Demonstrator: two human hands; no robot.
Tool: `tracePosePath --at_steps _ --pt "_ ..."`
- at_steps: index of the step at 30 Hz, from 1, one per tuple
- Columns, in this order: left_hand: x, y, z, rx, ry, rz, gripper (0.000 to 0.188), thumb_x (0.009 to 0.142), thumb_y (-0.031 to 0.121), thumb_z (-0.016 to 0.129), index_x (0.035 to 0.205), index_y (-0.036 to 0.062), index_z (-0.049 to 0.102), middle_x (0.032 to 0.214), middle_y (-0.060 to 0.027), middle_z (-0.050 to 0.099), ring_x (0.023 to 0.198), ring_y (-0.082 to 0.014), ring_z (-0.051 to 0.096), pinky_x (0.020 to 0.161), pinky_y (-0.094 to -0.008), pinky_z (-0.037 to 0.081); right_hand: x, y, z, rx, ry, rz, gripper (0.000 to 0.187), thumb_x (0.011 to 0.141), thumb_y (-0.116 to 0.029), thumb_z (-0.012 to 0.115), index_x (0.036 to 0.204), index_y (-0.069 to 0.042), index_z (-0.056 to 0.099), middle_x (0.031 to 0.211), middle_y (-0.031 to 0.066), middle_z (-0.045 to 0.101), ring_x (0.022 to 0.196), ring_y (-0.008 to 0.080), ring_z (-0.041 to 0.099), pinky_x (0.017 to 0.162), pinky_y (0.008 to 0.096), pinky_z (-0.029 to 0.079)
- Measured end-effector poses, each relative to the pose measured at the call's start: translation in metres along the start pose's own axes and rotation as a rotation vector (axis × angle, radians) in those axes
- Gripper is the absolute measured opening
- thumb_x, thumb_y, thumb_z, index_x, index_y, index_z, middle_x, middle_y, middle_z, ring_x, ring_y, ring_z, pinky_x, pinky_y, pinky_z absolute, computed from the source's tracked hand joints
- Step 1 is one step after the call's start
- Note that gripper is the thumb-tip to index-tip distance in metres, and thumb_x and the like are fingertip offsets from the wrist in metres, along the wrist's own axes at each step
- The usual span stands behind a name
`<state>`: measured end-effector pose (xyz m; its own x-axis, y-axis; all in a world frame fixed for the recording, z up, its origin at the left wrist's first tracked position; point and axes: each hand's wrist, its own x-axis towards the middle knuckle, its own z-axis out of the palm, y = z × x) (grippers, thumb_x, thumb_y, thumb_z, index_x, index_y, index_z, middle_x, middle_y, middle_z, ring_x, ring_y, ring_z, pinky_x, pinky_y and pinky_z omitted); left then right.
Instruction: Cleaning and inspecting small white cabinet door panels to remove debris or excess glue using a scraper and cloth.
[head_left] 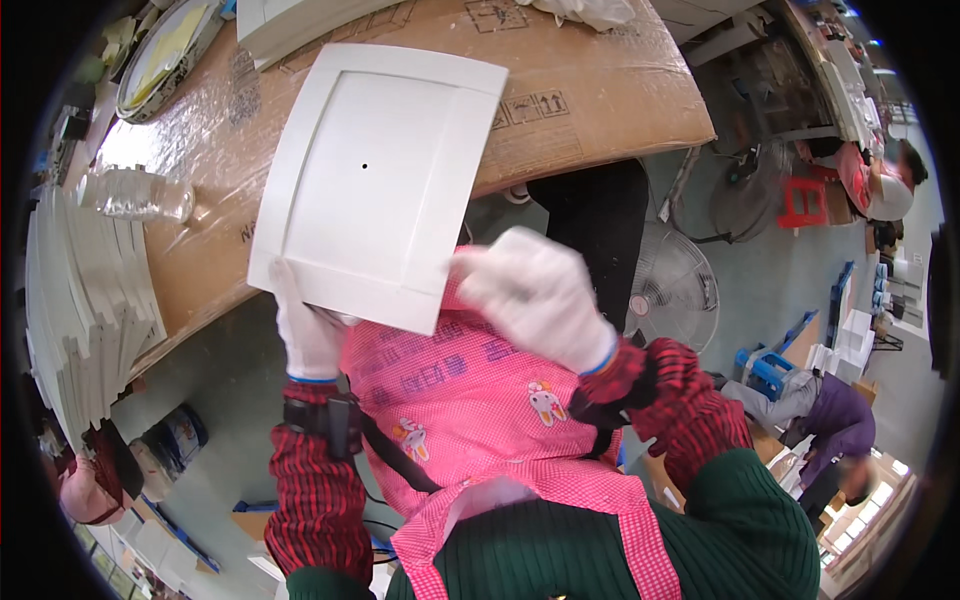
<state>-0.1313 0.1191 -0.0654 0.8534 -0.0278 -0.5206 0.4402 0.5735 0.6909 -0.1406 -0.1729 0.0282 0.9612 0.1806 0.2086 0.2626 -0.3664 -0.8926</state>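
A white square panel (365, 200) with a raised frame border and a small dark dot near its middle leans over the near edge of the cardboard-covered table. My left hand (305, 325), in a white glove, grips its lower left corner, with the thumb on the face and the other fingers hidden behind. Close to the panel's lower right edge is my gloved right hand (535, 295), slightly blurred, its fingers curled in. Whether it touches the panel or holds something small cannot be made out.
White panels (85, 300) stand stacked at the left, near a clear plastic container (135, 193). A round tray (165, 60) with yellow material lies at the far left of the table (600, 100). At right are a floor fan (675, 285), a red stool (802, 202) and a bending person (840, 425).
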Motion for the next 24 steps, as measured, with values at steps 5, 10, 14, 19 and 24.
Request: tracePosePath --at_steps 5,10,14,19,24 --pt "-0.036 -0.056 0.085 -0.265 -0.030 -0.143 0.061 0.110 0.042 0.045 0.154 0.0010 0.036 0.140 -0.0209 0.059 0.123 -0.0355 0.063 0.091 -0.0419 0.062 -0.008 0.024 -0.053 0.197 0.373 0.526 0.024 0.103 -0.015 0.065 0.119 0.001 0.073 0.075 -0.0018 0.062 0.061 0.0039 0.055 0.056 0.0218 0.045" --pt "-0.057 -0.096 0.092 0.230 -0.519 -0.536 0.060 0.108 0.035 0.048 0.154 -0.0002 0.034 0.145 -0.0255 0.055 0.128 -0.0396 0.060 0.109 -0.0530 0.050 -0.021 0.033 -0.063 0.288 0.529 0.607 0.026 0.102 -0.014 0.065 0.122 0.002 0.071 0.073 -0.0006 0.063 0.059 0.0050 0.058 0.053 0.0213 0.047" --pt "-0.046 -0.087 0.075 -0.525 -0.230 -0.540 0.079 0.103 0.062 0.042 0.152 0.0003 0.037 0.141 -0.0247 0.058 0.121 -0.0392 0.065 0.095 -0.0500 0.059 -0.018 0.048 -0.058 -0.164 0.354 0.310 0.022 0.097 -0.009 0.069 0.118 -0.003 0.075 0.086 0.0038 0.068 0.071 0.0084 0.065 0.061 0.0246 0.052" --pt "-0.048 -0.064 0.082 -0.233 -0.151 -0.225 0.096 0.092 0.085 0.033 0.147 0.0064 0.044 0.122 -0.0200 0.067 0.086 -0.0341 0.071 0.057 -0.0383 0.058 0.012 0.048 -0.041 -0.569 0.277 0.118 0.018 0.090 -0.016 0.071 0.108 -0.011 0.074 0.085 0.0097 0.065 0.075 0.0274 0.067 0.066 0.0377 0.053" --pt "-0.049 -0.071 0.091 -0.137 -0.067 -0.124 0.105 0.084 0.096 0.025 0.143 0.0109 0.046 0.108 -0.0186 0.070 0.067 -0.0275 0.067 0.042 -0.0289 0.046 0.024 0.056 -0.037 -0.708 0.240 0.061 0.010 0.092 -0.021 0.068 0.098 -0.013 0.069 0.083 0.0097 0.060 0.073 0.0315 0.066 0.061 0.0431 0.052"
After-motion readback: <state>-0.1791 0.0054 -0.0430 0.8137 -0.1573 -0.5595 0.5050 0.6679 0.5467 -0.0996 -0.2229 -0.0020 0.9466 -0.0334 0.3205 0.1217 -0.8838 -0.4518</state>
